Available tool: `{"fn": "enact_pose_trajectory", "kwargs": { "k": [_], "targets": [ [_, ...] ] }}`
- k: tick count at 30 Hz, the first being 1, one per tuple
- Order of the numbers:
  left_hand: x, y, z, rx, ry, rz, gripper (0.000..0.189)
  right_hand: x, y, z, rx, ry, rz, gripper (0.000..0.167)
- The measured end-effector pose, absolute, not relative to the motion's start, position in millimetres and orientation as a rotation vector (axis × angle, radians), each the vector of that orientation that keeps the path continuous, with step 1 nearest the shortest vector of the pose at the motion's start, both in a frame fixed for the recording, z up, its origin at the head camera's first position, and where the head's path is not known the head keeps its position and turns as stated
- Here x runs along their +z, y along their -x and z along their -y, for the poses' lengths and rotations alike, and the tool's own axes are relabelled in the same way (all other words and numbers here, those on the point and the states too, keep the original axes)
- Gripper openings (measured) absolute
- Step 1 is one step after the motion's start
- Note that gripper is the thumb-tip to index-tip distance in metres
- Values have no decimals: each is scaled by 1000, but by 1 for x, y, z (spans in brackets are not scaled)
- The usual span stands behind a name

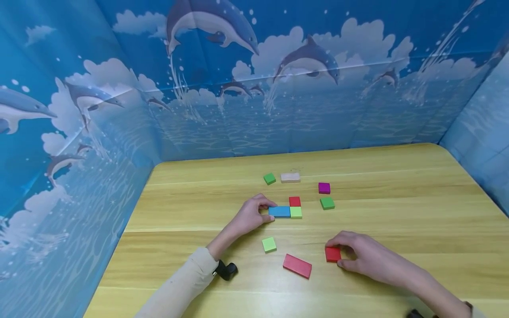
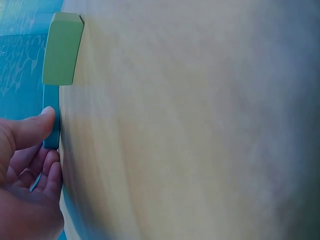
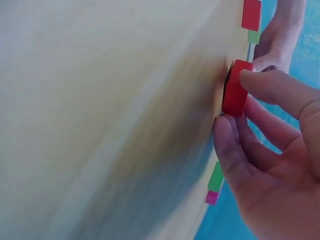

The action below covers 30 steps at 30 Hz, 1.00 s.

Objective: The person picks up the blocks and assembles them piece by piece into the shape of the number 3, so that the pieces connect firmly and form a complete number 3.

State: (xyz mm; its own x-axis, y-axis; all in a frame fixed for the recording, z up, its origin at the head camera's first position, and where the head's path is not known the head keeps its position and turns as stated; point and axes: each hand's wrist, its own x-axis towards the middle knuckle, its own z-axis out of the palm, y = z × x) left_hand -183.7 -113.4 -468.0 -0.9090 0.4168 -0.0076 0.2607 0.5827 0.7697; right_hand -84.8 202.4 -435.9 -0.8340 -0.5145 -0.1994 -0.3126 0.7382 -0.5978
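My left hand [image 1: 251, 215] pinches the left end of a flat blue rectangular block [image 1: 280, 212] between thumb and fingers. Against the blue block's right end lies a light green square block [image 1: 296, 213], with a small red square block [image 1: 294, 201] touching its far side. Lower right, my right hand [image 1: 367, 255] holds another red square block [image 1: 332, 254] by its edges. The right wrist view shows the thumb on this red block [image 3: 236, 90] and the fingers at its other side. In the left wrist view, the thumb presses the blue block [image 2: 52, 97].
Nearer me lie a loose light green block [image 1: 269, 244] and a red rectangular block [image 1: 297, 266]. Farther back are a green block [image 1: 269, 178] and a pale rectangular block [image 1: 290, 177]. A purple block [image 1: 324, 188] and a green block [image 1: 327, 203] lie to the right.
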Motion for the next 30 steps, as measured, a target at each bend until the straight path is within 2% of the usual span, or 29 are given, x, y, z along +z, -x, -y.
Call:
{"fn": "enact_pose_trajectory", "kwargs": {
  "k": [15,30],
  "targets": [
    [-468,184,113,1226,-573,-2629,29,-438,102,-190,-828,774,-2597,34],
    [-467,184,113,1236,-581,-2628,29,-440,120,-167,-898,773,-2658,37]
  ]
}}
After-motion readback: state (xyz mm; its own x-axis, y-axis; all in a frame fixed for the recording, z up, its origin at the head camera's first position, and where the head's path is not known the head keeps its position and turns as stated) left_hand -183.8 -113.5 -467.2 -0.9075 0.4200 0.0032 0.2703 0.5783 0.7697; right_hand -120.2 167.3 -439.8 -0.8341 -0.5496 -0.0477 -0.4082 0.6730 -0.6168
